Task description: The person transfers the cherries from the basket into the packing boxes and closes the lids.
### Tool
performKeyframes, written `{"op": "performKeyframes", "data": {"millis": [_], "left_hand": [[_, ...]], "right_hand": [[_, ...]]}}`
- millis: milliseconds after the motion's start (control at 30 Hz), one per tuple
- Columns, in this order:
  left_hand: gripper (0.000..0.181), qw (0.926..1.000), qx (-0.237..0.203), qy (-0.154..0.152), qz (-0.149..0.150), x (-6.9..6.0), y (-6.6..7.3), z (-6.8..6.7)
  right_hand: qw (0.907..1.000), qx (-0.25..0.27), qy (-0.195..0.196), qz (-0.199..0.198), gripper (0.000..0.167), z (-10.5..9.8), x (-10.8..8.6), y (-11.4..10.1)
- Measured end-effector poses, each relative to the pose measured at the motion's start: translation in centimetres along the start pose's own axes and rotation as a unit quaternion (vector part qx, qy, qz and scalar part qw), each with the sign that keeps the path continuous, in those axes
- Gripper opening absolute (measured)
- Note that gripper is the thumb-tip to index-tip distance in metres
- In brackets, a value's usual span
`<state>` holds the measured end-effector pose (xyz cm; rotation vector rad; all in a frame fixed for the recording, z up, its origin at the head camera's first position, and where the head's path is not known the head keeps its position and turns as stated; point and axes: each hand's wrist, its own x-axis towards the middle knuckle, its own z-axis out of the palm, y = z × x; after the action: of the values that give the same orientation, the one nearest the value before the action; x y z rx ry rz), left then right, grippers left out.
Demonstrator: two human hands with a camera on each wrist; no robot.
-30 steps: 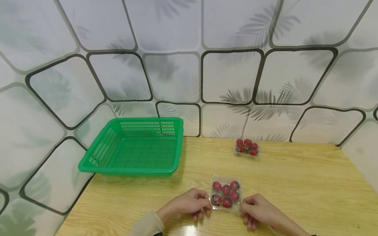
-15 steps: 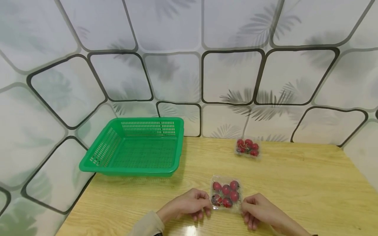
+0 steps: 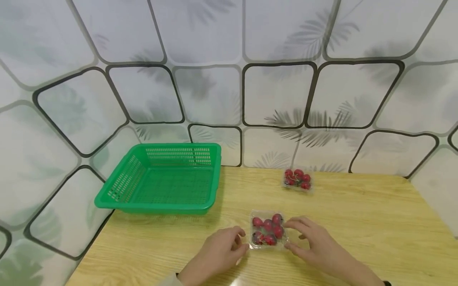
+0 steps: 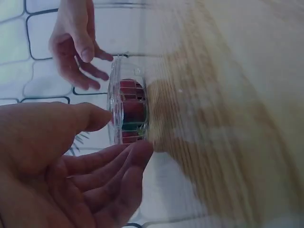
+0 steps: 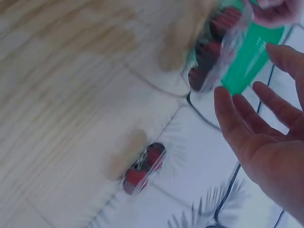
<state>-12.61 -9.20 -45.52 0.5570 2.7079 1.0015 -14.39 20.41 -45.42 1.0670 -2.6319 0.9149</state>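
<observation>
A clear plastic box of red cherries (image 3: 267, 229) lies on the wooden table between my hands. My left hand (image 3: 221, 251) is at its left side, fingers bent loosely and apart from the thumb. In the left wrist view, that thumb (image 4: 92, 117) lies near the box's lid edge; whether it touches I cannot tell. My right hand (image 3: 316, 246) is at the right side with fingers spread. The right wrist view shows the right hand (image 5: 266, 137) holding nothing, beside the cherry box (image 5: 209, 54).
A green plastic basket (image 3: 154, 207) with slotted walls stands at the back left of the table (image 3: 358, 222). Near the patterned wall (image 3: 279, 95), a second clear box of cherries (image 3: 297, 180) lies at the back, right of the middle.
Both hands have shifted from the box's lower corners; their fingers have spread, the right hand's most, and that hand has moved up. The near box appears slightly farther left and up.
</observation>
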Motion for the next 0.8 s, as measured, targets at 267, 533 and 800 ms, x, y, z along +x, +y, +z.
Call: {"op": "performKeyframes", "data": {"millis": [267,533,800], "left_hand": [[0.043,0.953,0.235,0.135,0.136,-3.8,-0.3,-0.1],[0.057,0.9099,0.335,0.203,0.136,-6.1,-1.8,0.7],[0.048,0.8826,0.316,0.309,0.16,-5.7,-2.5,-1.2]], "right_hand": [[0.9893,-0.137,-0.033,-0.038,0.041,2.0,1.5,-0.6],[0.9815,-0.187,-0.035,-0.025,0.038,2.7,6.4,1.4],[0.9794,-0.196,-0.049,0.009,0.032,3.1,10.7,3.2]]}}
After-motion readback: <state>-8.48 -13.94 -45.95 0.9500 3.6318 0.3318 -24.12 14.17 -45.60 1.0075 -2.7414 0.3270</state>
